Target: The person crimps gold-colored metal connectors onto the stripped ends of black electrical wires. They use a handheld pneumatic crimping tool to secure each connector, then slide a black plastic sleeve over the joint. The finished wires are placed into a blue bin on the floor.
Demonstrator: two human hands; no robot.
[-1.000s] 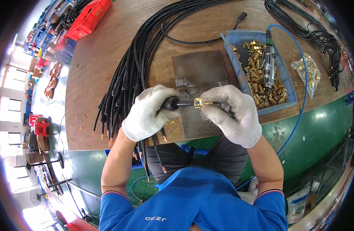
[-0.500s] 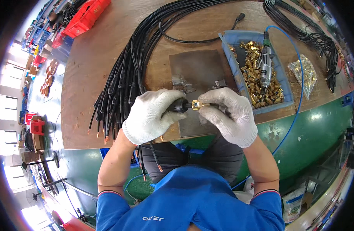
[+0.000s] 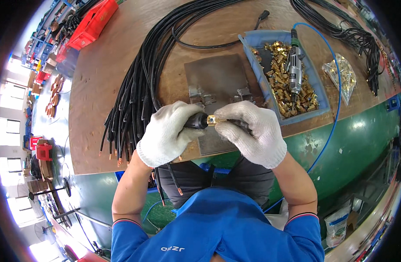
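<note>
Both hands wear white knit gloves and meet above the table's near edge. My left hand (image 3: 166,133) is closed around a thick black sleeve (image 3: 197,121), whose open end points right. A small brass fitting (image 3: 212,120) with a hole in its side sits against that end. My right hand (image 3: 257,133) pinches the fitting's other side between thumb and fingers; something dark shows inside its grip, too covered to name. Below the hands lies a dark flat plate (image 3: 215,74) with metal bits on it. Black cables (image 3: 137,87) with bare copper ends lie left of my left hand.
A blue bin (image 3: 321,94) of brass fittings stands right, with a pneumatic screwdriver (image 3: 295,70) lying on the fittings. Its blue hose (image 3: 339,83) runs down past the table edge. Nearby are a clear bag (image 3: 341,76) of brass parts, another cable bundle (image 3: 362,39) and a red crate (image 3: 93,24).
The brass fitting and the black sleeve have come together; the thin dark length between them no longer shows. My right hand has moved slightly left. The whole view has shifted a little.
</note>
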